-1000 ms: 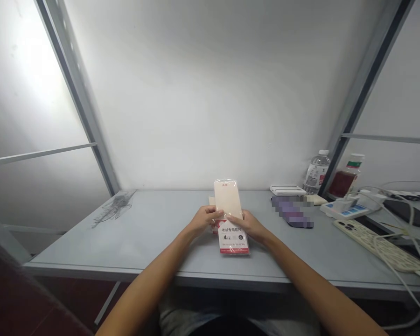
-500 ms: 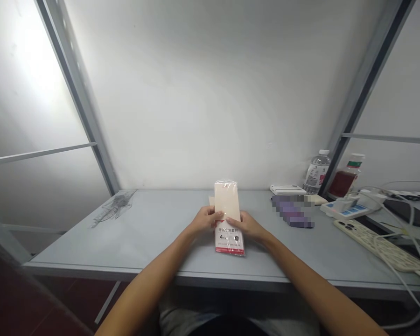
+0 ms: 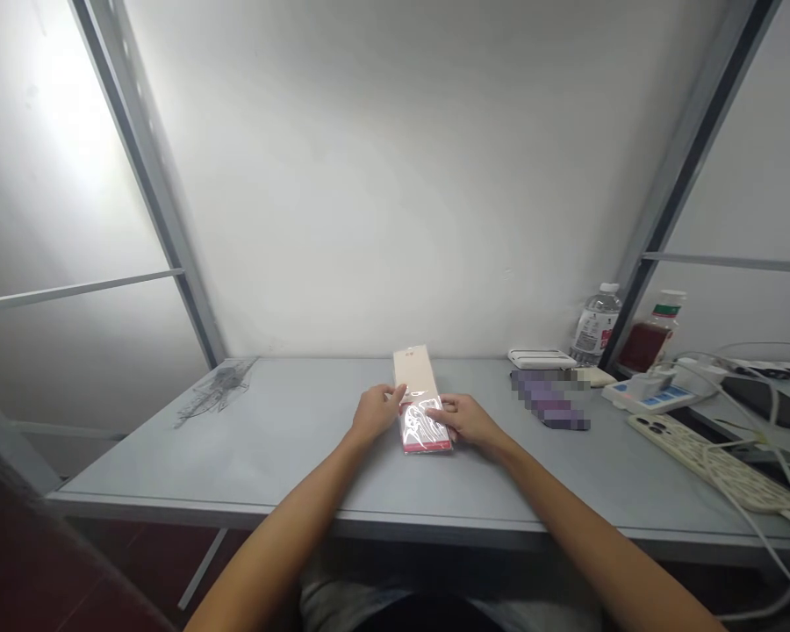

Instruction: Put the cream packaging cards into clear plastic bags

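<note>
- Left hand (image 3: 375, 415): fingertips rest against the left edge of the plastic-wrapped packet (image 3: 418, 399); whether it is gripping or only touching cannot be told.
- Right hand (image 3: 466, 420): fingers lie against the packet's lower right edge, slightly curled; grip force likewise cannot be told.
- Packet: a long, pale card with a red strip at the near end, lying flat on the worktop (image 3: 283, 448) between the two hands, its far end angled slightly to the left. Glare on the wrap hides the printing on the near half.
- Worktop: grey, with a dark scribbled patch (image 3: 217, 391) near the far left corner, well apart from the packet.
- Far right of the worktop: a flat white case (image 3: 540, 357), a pixelated purple object (image 3: 549, 399) that cannot be identified, and a small beige item (image 3: 596, 376).
- Behind these: a clear water bottle (image 3: 596, 326) and a bottle with dark red contents (image 3: 646, 344) – both stand beyond the right hand, clear of its line to the packet.
- Right edge: a white-and-blue power strip (image 3: 642, 392), a long cream power strip (image 3: 711, 463) and loose white cables (image 3: 767, 491).
- Grey metal uprights (image 3: 688, 167) frame the worktop on both sides.
</note>
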Demonstrator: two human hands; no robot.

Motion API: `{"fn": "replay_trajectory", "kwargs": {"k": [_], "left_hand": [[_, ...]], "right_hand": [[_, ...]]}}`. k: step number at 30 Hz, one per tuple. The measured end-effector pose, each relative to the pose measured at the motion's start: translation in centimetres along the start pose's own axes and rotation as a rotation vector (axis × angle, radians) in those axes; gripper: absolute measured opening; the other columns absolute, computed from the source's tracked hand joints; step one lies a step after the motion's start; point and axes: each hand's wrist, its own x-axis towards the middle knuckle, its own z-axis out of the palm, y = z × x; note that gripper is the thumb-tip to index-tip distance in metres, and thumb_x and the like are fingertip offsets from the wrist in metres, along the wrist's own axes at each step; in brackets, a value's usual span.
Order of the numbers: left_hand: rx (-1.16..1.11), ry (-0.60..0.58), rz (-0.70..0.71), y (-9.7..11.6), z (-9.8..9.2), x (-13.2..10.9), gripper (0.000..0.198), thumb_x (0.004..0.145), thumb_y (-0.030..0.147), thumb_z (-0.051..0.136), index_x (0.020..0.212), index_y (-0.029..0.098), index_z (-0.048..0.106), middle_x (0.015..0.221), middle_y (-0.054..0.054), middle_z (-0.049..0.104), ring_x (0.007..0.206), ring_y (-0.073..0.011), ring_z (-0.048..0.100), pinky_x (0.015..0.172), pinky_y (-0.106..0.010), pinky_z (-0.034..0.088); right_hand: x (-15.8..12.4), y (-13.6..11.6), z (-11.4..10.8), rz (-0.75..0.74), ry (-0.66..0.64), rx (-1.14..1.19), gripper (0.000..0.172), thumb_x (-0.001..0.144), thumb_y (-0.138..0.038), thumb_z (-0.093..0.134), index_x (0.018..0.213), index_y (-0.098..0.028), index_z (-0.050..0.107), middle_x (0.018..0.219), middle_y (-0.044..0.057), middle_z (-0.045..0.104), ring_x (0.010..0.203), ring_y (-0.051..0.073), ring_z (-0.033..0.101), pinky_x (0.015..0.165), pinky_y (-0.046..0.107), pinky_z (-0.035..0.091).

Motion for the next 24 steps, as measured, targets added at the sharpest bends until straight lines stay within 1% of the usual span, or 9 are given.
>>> {"fn": "replay_trajectory", "kwargs": {"k": [2, 4, 7, 9, 11, 15, 18, 21, 24], "left_hand": [[0.070, -0.026, -0.056, 0.0, -0.2, 0.1, 0.051, 0.077, 0.057, 0.040, 0.097, 0.015, 0.061, 0.068, -0.005, 0.064, 0.064, -0.0167, 0.057, 0.055, -0.025, 0.037], [0.121, -0.040, -0.088, -0.1, -0.3, 0.3, 0.050, 0.078, 0.054, 0.042, 0.107, 0.016, 0.057, 0.077, -0.006, 0.065, 0.071, -0.0174, 0.058, 0.058, -0.025, 0.038], [0.152, -0.074, -0.118, -0.3, -0.3, 0.5, 0.050, 0.077, 0.053, 0.043, 0.108, 0.017, 0.056, 0.087, -0.007, 0.065, 0.078, -0.0183, 0.059, 0.061, -0.025, 0.039], [0.147, -0.087, -0.135, -0.4, -0.3, 0.5, 0.050, 0.074, 0.055, 0.046, 0.105, 0.017, 0.057, 0.090, -0.009, 0.065, 0.079, -0.0189, 0.059, 0.060, -0.024, 0.039], [0.118, -0.090, -0.140, -0.5, -0.5, 0.6, 0.049, 0.073, 0.056, 0.047, 0.099, 0.017, 0.059, 0.088, -0.009, 0.065, 0.075, -0.0186, 0.059, 0.058, -0.024, 0.038], [0.042, -0.084, -0.154, -0.6, -1.1, 0.5, 0.043, 0.073, 0.057, 0.045, 0.083, 0.018, 0.060, 0.074, -0.007, 0.065, 0.061, -0.0163, 0.056, 0.051, -0.024, 0.036], [0.057, -0.088, -0.168, -0.3, -1.3, 0.3, 0.041, 0.073, 0.057, 0.046, 0.071, 0.017, 0.057, 0.066, -0.005, 0.063, 0.049, -0.0139, 0.051, 0.046, -0.024, 0.033], [0.097, -0.132, -0.152, 0.0, -1.0, 0.0, 0.044, 0.070, 0.060, 0.047, 0.063, 0.017, 0.054, 0.056, -0.004, 0.058, 0.041, -0.0120, 0.044, 0.043, -0.025, 0.029], [0.087, -0.151, -0.135, 0.2, -0.6, -0.2, 0.045, 0.067, 0.062, 0.050, 0.060, 0.017, 0.053, 0.050, -0.002, 0.054, 0.038, -0.0112, 0.042, 0.042, -0.024, 0.027]], "right_hand": [[0.3, 0.5, 0.0, 0.023, 0.063, -0.028, 0.045, 0.072, -0.042, 0.058, 0.105, -0.011, 0.057, 0.050, -0.003, 0.054, 0.036, 0.008, 0.043, 0.038, 0.022, 0.032], [0.4, 0.8, 0.0, 0.041, 0.142, -0.095, 0.049, 0.074, -0.043, 0.056, 0.111, -0.011, 0.054, 0.054, -0.002, 0.056, 0.036, 0.008, 0.043, 0.040, 0.023, 0.035], [0.4, 0.8, -0.3, 0.066, 0.198, -0.247, 0.043, 0.076, -0.047, 0.051, 0.099, -0.012, 0.061, 0.058, 0.001, 0.060, 0.038, 0.008, 0.044, 0.043, 0.023, 0.035], [0.3, 0.7, -0.6, 0.079, 0.198, -0.302, 0.042, 0.076, -0.049, 0.050, 0.094, -0.013, 0.063, 0.056, 0.001, 0.061, 0.041, 0.009, 0.046, 0.045, 0.023, 0.035], [0.2, 0.7, -0.8, 0.097, 0.195, -0.310, 0.042, 0.076, -0.049, 0.050, 0.095, -0.014, 0.062, 0.053, 0.002, 0.060, 0.043, 0.011, 0.047, 0.045, 0.023, 0.035], [0.1, 0.8, -1.1, 0.114, 0.204, -0.331, 0.036, 0.077, -0.048, 0.047, 0.086, -0.016, 0.062, 0.053, 0.002, 0.059, 0.045, 0.013, 0.048, 0.045, 0.024, 0.034], [0.1, 0.8, -1.1, 0.113, 0.206, -0.351, 0.033, 0.077, -0.047, 0.046, 0.078, -0.017, 0.061, 0.053, 0.003, 0.059, 0.046, 0.013, 0.049, 0.046, 0.024, 0.034], [0.1, 0.9, -1.0, 0.101, 0.188, -0.378, 0.033, 0.077, -0.047, 0.046, 0.073, -0.017, 0.060, 0.053, 0.003, 0.059, 0.044, 0.012, 0.046, 0.045, 0.024, 0.032], [0.2, 1.0, -0.9, 0.091, 0.164, -0.412, 0.034, 0.077, -0.047, 0.046, 0.069, -0.017, 0.059, 0.053, 0.003, 0.060, 0.043, 0.011, 0.045, 0.044, 0.023, 0.031]]}}
